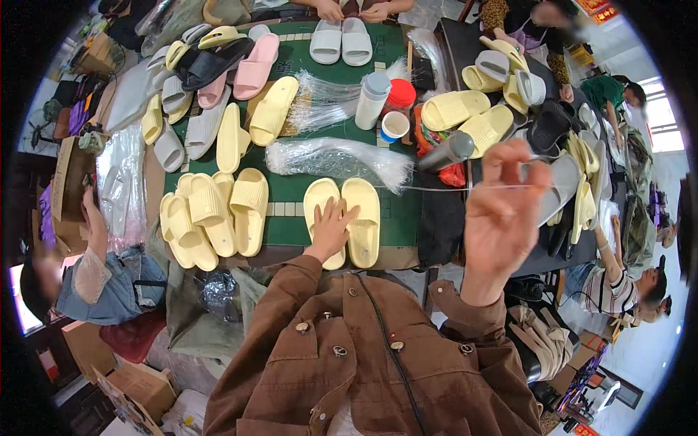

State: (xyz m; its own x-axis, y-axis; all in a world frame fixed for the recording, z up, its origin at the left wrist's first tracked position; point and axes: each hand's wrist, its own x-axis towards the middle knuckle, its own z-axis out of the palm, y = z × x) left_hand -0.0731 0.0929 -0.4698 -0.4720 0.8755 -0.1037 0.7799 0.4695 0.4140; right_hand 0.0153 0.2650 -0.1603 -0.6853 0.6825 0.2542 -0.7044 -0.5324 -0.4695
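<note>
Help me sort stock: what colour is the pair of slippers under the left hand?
Pale yellow. The pair of slippers under the left hand shows clearly in the head view.

Green table [291, 192] (slippers [247, 207], clear bags [334, 156])

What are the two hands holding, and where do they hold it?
The right hand pinches a thin clear strip at its end. The left hand holds nothing; it lies flat on a yellow slipper.

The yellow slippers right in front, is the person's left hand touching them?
Touching. The head view shows the left hand lying flat on the pair of yellow slippers on the green mat, palm on the left slipper and fingers spread toward the right one.
</note>
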